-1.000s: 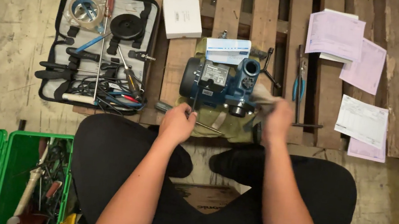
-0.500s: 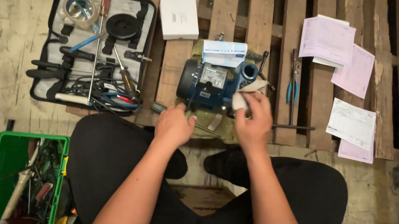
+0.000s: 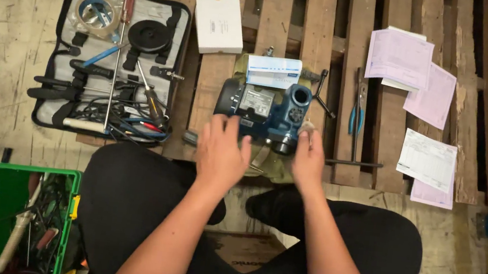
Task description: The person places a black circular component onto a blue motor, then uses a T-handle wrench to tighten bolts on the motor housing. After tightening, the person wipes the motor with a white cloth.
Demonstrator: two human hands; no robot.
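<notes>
A small blue water pump point(image 3: 266, 110) with a dark motor body sits on a greenish cloth on a wooden pallet point(image 3: 339, 50), right in front of me. My left hand point(image 3: 221, 151) rests on the pump's near left side, fingers spread over the motor. At the pump's right near corner, beside the round port, my right hand point(image 3: 309, 158) touches it with fingers together. Whether either hand holds anything is hidden. A small white and blue box point(image 3: 273, 71) lies on top of the pump's far side.
An open tool roll point(image 3: 112, 58) with screwdrivers, tape and cables lies left. A white box point(image 3: 218, 23) sits behind the pump. Blue-handled pliers point(image 3: 355, 110), a T-handle key point(image 3: 351, 163) and pink and white papers point(image 3: 421, 84) lie right. A green toolbox point(image 3: 8, 214) stands open at lower left.
My right hand came down from the pump's right top to its near right corner. My left hand moved forward onto the motor body.
</notes>
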